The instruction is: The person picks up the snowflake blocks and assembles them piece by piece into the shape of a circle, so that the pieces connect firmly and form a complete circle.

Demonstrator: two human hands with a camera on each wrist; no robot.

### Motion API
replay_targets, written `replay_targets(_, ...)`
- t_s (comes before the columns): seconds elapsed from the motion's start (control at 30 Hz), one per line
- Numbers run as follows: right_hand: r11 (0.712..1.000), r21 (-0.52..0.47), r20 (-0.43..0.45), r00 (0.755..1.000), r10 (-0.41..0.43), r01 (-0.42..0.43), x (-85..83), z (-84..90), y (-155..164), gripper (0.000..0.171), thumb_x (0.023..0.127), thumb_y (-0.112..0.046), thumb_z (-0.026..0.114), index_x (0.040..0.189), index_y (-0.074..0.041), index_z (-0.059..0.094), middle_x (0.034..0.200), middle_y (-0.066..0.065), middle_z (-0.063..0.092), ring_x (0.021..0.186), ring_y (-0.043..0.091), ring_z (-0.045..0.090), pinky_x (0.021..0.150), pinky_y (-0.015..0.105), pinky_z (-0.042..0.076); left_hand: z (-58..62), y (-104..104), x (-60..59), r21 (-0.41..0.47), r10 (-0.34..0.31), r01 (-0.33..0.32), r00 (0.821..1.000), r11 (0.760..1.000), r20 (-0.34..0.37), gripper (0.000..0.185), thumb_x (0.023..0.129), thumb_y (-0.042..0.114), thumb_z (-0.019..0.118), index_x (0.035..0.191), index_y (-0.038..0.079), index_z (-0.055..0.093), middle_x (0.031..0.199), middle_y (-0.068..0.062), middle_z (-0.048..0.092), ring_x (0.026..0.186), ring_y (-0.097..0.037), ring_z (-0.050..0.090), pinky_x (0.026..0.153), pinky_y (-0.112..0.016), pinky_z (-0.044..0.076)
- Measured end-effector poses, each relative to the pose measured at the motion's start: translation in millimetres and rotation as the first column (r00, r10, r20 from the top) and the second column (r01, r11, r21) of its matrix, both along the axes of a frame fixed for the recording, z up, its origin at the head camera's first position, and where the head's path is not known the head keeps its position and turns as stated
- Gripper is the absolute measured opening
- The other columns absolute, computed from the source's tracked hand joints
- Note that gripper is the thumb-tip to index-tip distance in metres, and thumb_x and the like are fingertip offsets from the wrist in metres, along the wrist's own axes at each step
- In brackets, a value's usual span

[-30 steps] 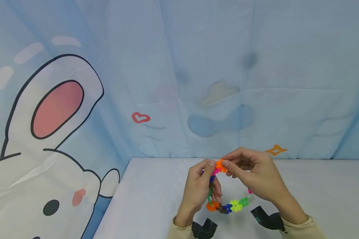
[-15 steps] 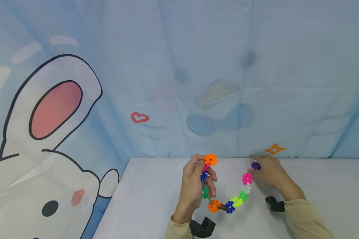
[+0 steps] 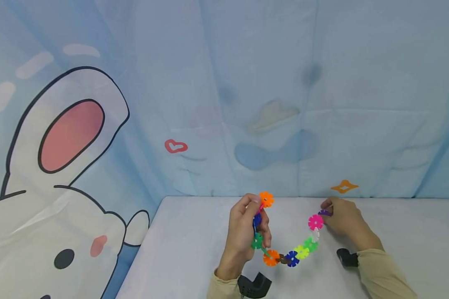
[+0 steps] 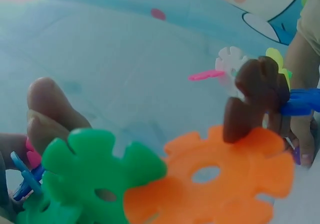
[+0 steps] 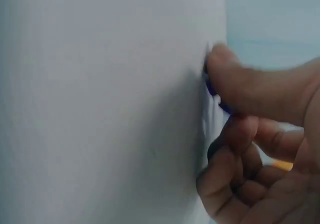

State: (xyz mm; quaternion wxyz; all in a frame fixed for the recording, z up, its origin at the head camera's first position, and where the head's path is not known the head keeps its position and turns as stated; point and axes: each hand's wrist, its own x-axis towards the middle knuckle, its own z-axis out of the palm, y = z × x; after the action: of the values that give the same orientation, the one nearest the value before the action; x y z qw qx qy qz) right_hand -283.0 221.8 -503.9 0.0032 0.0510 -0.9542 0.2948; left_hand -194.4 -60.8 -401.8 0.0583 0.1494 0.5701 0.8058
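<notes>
A chain of interlocking plastic flower discs hangs in an arc between my hands in the head view. My left hand [image 3: 241, 232] grips its left end, thumb and fingertips just below the orange flower disc [image 3: 267, 199]. Blue and green discs [image 3: 257, 241] run down beside the left fingers. My right hand [image 3: 348, 218] pinches the purple flower disc [image 3: 324, 213], which adjoins the pink disc [image 3: 315, 222] at the other end. In the right wrist view, the thumb mostly hides the purple disc [image 5: 210, 81]. Large in the left wrist view are green [image 4: 95, 164], orange [image 4: 235, 176] and brown [image 4: 255, 96] discs.
A white table [image 3: 194, 241] lies under the hands. Behind it hangs a light blue curtain [image 3: 224, 83] with a printed rabbit [image 3: 26, 232] on the left. Black wrist mounts [image 3: 254, 285] sit at both cuffs.
My right hand has left the orange disc at the left end, moved right and now pinches the purple disc. The arc has opened wider. My left hand keeps its grip.
</notes>
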Motion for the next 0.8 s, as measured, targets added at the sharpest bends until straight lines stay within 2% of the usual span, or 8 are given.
replay_targets(0.1, 0.999, -0.033, -0.037, 0.999, -0.009, 0.008, 1.6, 5.9, 4, 0.028, 0.092, -0.020, 0.081, 0.098, 0.003, 0.068, 0.081, 0.010, 0.064, 0.075, 0.026, 0.058, 0.062, 0.035, 0.049, 2.2, 1, 0.5, 0.001, 0.010, -0.010, 1.000, 1.000, 0.000, 0.017, 0.114, 0.024, 0.045, 0.104, 0.010, 0.049, 0.059, 0.004, 0.050, 0.036, -0.008, 0.055, 0.038, -0.021, 0.048)
replay_targets(0.23, 0.994, -0.109, -0.248, 0.969, -0.001, -0.026, 6.7, 24.6, 0, 0.028, 0.094, -0.027, 0.083, 0.089, -0.003, 0.069, 0.072, 0.001, 0.064, 0.070, 0.016, 0.053, 0.054, 0.026, 0.040, 4.4, 1, 1.2, 0.002, 0.025, -0.025, 1.000, 1.000, -0.008, 0.017, 0.113, 0.024, 0.048, 0.104, 0.010, 0.050, 0.059, 0.004, 0.051, 0.036, -0.008, 0.055, 0.038, -0.022, 0.048)
replay_targets(0.33, 0.983, -0.169, -0.432, 0.902, -0.003, -0.078, 13.1, 46.7, -9, 0.016, 0.095, -0.019, 0.082, 0.090, -0.007, 0.073, 0.071, 0.000, 0.070, 0.066, 0.009, 0.058, 0.049, 0.024, 0.040, 5.5, 1, 1.9, 0.008, 0.035, -0.035, 0.999, 0.999, -0.015, 0.018, 0.113, 0.025, 0.049, 0.104, 0.009, 0.051, 0.059, 0.004, 0.051, 0.036, -0.008, 0.056, 0.038, -0.022, 0.049)
replay_targets(0.43, 0.968, -0.206, -0.554, 0.832, 0.005, -0.143, 25.3, 71.2, -22, 0.007, 0.095, -0.010, 0.079, 0.101, -0.005, 0.078, 0.079, 0.005, 0.077, 0.070, -0.001, 0.065, 0.051, 0.016, 0.045, 7.0, 2, 2.8, 0.015, 0.042, -0.042, 0.999, 0.999, -0.024, 0.021, 0.113, 0.026, 0.049, 0.103, 0.008, 0.051, 0.059, 0.004, 0.052, 0.036, -0.007, 0.056, 0.038, -0.022, 0.049)
replay_targets(0.53, 0.949, -0.221, -0.631, 0.775, 0.038, -0.227, 40.4, 95.1, -38, 0.018, 0.092, 0.001, 0.079, 0.110, -0.005, 0.079, 0.092, 0.006, 0.080, 0.079, -0.004, 0.070, 0.066, 0.003, 0.049, 8.2, 2, 3.7, 0.024, 0.049, -0.049, 0.998, 0.999, -0.028, 0.023, 0.114, 0.027, 0.049, 0.102, 0.008, 0.051, 0.058, 0.004, 0.052, 0.036, -0.007, 0.056, 0.038, -0.022, 0.050)
replay_targets(0.63, 0.929, -0.212, -0.689, 0.720, 0.079, -0.304, 54.5, 112.1, -54, 0.028, 0.087, 0.008, 0.081, 0.109, -0.008, 0.081, 0.096, 0.000, 0.079, 0.082, -0.003, 0.068, 0.076, 0.002, 0.050, 9.0, 2, 5.2, 0.032, 0.052, -0.052, 0.998, 0.998, -0.024, 0.022, 0.114, 0.027, 0.049, 0.103, 0.009, 0.052, 0.057, 0.005, 0.053, 0.036, -0.007, 0.057, 0.038, -0.022, 0.050)
replay_targets(0.7, 0.912, -0.198, -0.726, 0.679, 0.111, -0.360, 61.5, 118.2, -63, 0.032, 0.082, 0.012, 0.083, 0.106, -0.010, 0.082, 0.094, -0.004, 0.078, 0.078, -0.003, 0.065, 0.070, 0.004, 0.049, 9.5, 2, 6.4, 0.040, 0.049, -0.049, 0.999, 0.998, -0.019, 0.021, 0.114, 0.028, 0.049, 0.103, 0.010, 0.052, 0.057, 0.005, 0.054, 0.036, -0.007, 0.057, 0.038, -0.022, 0.051)
replay_targets(0.8, 0.892, -0.183, -0.751, 0.645, 0.145, -0.413, 68.6, 121.9, -74, 0.032, 0.080, 0.010, 0.085, 0.104, -0.011, 0.082, 0.090, -0.007, 0.077, 0.071, -0.003, 0.060, 0.059, 0.011, 0.046, 10.0, 3, 8.0, 0.043, 0.046, -0.045, 0.999, 0.998, -0.021, 0.021, 0.114, 0.030, 0.050, 0.104, 0.011, 0.052, 0.058, 0.005, 0.054, 0.036, -0.007, 0.057, 0.038, -0.022, 0.051)
